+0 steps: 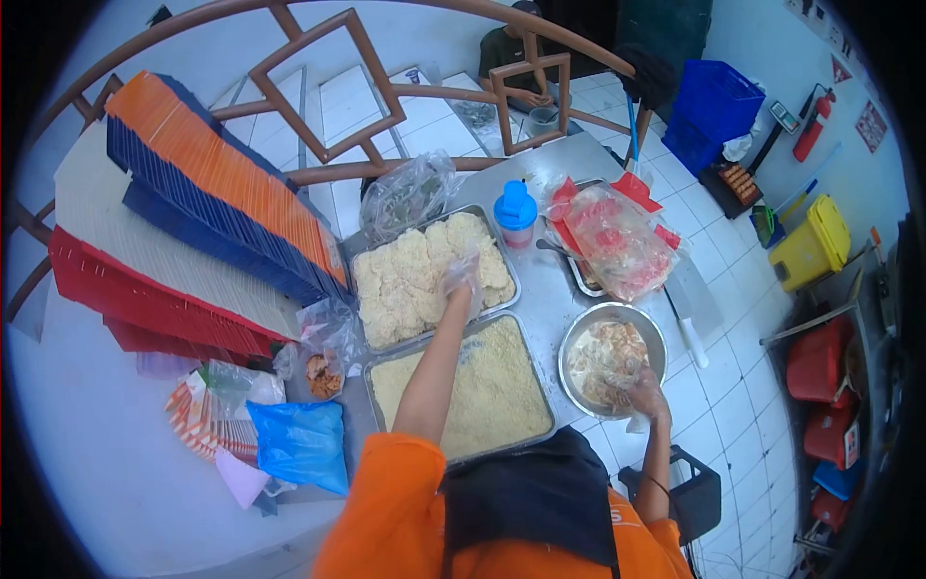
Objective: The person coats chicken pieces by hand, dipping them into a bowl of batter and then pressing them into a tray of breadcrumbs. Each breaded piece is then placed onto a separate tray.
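Note:
My left hand, in a clear plastic glove, rests on breaded pieces packed in the far metal tray. Its fingers look stretched out flat over the coating. Nearer my body lies a second metal tray filled with pale yellow crumbs. To the right stands a round steel bowl of wet, batter-covered meat pieces. Inside its right edge, my gloved right hand has its fingers curled into the meat; the fingertips are partly hidden.
A blue-lidded shaker, a bagged red-and-white bundle and a white-handled knife lie along the right side. Tall stacks of folded cartons and a blue plastic bag sit left. Beyond the railing is another person.

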{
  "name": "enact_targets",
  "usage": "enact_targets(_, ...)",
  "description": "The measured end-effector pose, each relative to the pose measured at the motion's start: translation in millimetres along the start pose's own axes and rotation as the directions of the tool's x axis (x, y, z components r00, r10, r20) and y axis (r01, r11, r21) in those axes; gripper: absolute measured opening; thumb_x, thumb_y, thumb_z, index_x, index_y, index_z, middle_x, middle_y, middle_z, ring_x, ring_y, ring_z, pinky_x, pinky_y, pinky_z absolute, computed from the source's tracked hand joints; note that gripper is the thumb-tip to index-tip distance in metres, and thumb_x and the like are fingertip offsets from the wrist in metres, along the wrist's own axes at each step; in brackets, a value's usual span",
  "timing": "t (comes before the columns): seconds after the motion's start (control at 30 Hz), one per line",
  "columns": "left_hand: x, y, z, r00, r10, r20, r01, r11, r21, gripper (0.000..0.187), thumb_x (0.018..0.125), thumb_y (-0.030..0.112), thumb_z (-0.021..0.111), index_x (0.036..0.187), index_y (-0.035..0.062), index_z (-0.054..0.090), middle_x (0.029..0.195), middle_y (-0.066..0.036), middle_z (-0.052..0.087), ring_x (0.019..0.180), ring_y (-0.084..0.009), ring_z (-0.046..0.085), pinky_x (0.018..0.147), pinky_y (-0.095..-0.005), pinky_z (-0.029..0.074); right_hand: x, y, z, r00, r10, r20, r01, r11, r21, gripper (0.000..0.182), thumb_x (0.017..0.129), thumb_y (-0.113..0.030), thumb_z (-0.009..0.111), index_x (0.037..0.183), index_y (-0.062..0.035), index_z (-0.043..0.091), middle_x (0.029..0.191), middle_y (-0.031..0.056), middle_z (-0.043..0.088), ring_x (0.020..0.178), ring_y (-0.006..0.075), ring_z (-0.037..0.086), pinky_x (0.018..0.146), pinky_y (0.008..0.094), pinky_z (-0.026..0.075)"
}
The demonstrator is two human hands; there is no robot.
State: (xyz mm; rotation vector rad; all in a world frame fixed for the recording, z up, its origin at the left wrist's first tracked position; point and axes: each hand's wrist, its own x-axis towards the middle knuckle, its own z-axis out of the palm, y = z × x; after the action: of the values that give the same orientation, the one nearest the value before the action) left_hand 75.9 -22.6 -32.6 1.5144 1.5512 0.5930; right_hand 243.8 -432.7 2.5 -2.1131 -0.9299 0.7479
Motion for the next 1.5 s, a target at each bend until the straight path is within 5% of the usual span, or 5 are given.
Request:
enact_targets(0.4,-70,67,-59,0.938,0.287,0.196,-0.34,0.638,0.691,0.056,0.092,0.049,0.048,0.11,-0.0009,0.066,0.11,-0.02,0.066,0.107,-0.032,0.061,0.094,-0.0433,0.044,0,13,-4,0.996,0.028,0.085,-0.021,0.996,-0.087,0.047,0.078,-0.024,0.073,0.115,0.0012,0.059,0.114,0.0191,0.063,0.106,0.0306,0.059,0.091,0.0414,0.046)
enact_targets(0.47,-64,47,-17,0.623,0.774,0.117,-0.501,0.279,0.819,0.069,0.089,0.05,0.05,0.141,0.0064,0.04,0.144,-0.016,0.043,0.136,-0.0263,0.037,0.112,-0.0457,0.023,1,14,-2,0.992,0.085,0.097,-0.075,0.992,-0.104,0.047,0.079,-0.024,0.072,0.116,0.0016,0.059,0.117,0.0203,0.061,0.109,0.0318,0.057,0.094,0.0418,0.044)
enact_targets(0.57,-46,48,11,0.573,0.751,0.328,-0.68,0.212,0.702,0.08,0.087,0.056,0.048,0.144,0.0018,0.033,0.152,-0.015,0.03,0.144,-0.0285,0.018,0.116,-0.0505,0.005,-5,-20,-5,0.996,0.085,0.017,-0.084,0.995,-0.059,0.041,0.078,-0.021,0.07,0.111,0.0019,0.06,0.11,0.0226,0.061,0.109,0.0358,0.055,0.096,0.0426,0.041)
enact_targets(1.07,-24,58,15,0.751,0.39,0.533,-0.617,0.126,0.777,0.082,0.09,0.06,0.034,0.146,0.0001,0.027,0.155,-0.013,0.024,0.145,-0.0268,0.017,0.117,-0.0495,0.003,-5,-25,-17,0.981,0.177,0.079,-0.185,0.976,0.117,0.05,0.076,-0.02,0.075,0.12,-0.0023,0.059,0.12,0.0199,0.058,0.113,0.0337,0.053,0.101,0.0401,0.038)
enact_targets(1.5,-78,46,-39,0.569,0.777,0.271,-0.664,0.239,0.709,0.072,0.089,0.049,0.049,0.146,0.0081,0.031,0.153,-0.014,0.027,0.143,-0.029,0.022,0.115,-0.0532,0.009,-16,-126,-51,0.991,-0.093,0.092,0.098,0.994,-0.049,0.052,0.073,-0.013,0.077,0.119,-0.0019,0.056,0.11,0.0157,0.064,0.103,0.0276,0.061,0.091,0.0373,0.046)
